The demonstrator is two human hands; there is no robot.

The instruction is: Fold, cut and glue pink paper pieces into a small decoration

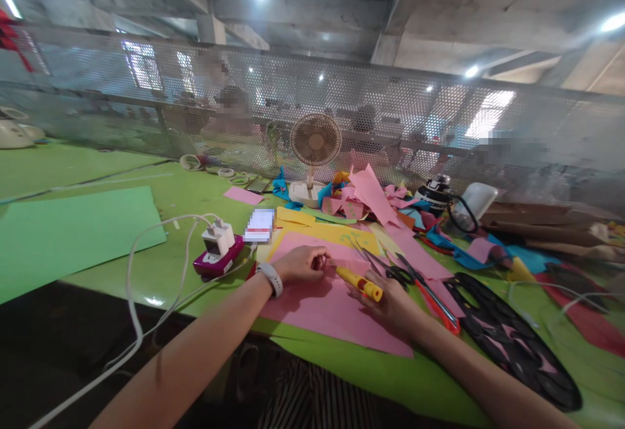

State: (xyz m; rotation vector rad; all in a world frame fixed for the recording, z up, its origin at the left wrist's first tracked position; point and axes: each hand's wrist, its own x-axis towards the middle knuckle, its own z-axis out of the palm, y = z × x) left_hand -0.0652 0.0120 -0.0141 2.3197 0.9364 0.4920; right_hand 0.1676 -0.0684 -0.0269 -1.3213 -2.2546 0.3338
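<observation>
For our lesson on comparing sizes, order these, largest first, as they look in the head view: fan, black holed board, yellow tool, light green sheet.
Light green sheet
Black holed board
Fan
Yellow tool

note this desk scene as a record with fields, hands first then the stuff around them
left hand: fingers curled, over pink sheet; grip unclear
right hand: holding yellow tool, exact type unclear
right of hands: scissors, black openwork piece
left of hands: phone, white charger on purple block
behind: fan, multicoloured paper scraps
far left: green sheet
</observation>
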